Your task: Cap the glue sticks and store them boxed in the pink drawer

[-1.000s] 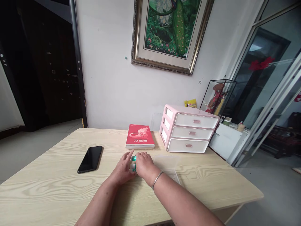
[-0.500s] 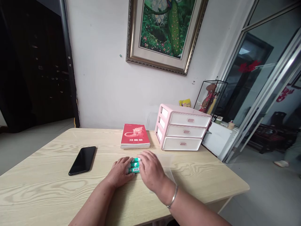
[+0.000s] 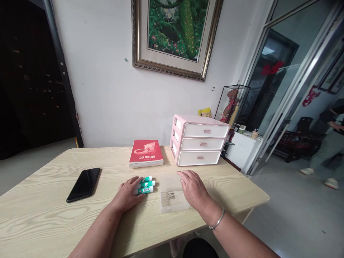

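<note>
Three green glue sticks point(image 3: 145, 185) with white caps lie side by side on the table. My left hand point(image 3: 128, 196) closes over their left ends, the fingertips at the far stick and the thumb at the near one. A clear plastic box point(image 3: 174, 208) sits to the right of them; a small dark print shows on it. At the box's right side is my right hand point(image 3: 194, 188), fingers stretched out and holding nothing. Whether its fingertips touch the box I cannot tell.
A red book point(image 3: 146, 152) and a pink-and-white drawer unit point(image 3: 200, 141) stand at the back of the table. A black phone point(image 3: 84, 184) lies on the left. Beyond the glass door at the far right, a person point(image 3: 324, 150) stands.
My right hand has moved right, off the glue sticks' capped ends and over to the clear box, which now shows more fully. My left hand stays on the sticks. The view has shifted right.
</note>
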Motion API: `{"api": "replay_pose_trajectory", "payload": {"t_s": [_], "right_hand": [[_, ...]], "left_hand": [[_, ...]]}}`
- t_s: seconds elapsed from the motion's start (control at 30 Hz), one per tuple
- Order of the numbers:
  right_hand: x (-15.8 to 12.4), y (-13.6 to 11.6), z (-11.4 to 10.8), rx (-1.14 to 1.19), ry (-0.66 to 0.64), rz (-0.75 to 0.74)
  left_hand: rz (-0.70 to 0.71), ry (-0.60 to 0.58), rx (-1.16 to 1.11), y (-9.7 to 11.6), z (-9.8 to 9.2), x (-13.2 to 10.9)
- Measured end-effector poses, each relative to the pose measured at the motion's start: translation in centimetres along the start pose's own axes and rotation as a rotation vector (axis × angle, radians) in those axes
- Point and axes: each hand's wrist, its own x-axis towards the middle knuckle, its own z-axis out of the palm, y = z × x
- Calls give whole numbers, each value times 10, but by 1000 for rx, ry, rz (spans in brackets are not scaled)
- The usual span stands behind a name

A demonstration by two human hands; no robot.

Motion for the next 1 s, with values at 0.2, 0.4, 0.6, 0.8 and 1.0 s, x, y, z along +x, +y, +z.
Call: {"api": "replay_pose_trajectory", "payload": {"t_s": [0.2, 0.4, 0.6, 0.8, 1.0], "right_hand": [[-3, 47, -4, -138, -71, 34], [-4, 101, -18, -235, -89, 122], [-2, 135, -26, -292, -59, 212], [1, 68, -25, -143, 215, 51], [18, -42, 27, 374, 21, -9]], "left_hand": [[10, 44, -6, -5, 4, 0], [20, 58, -6, -7, 5, 1], [1, 25, -4, -1, 1, -1], [-26, 8, -51, 5, -3, -3], [-53, 35, -181, 4, -6, -3]]}}
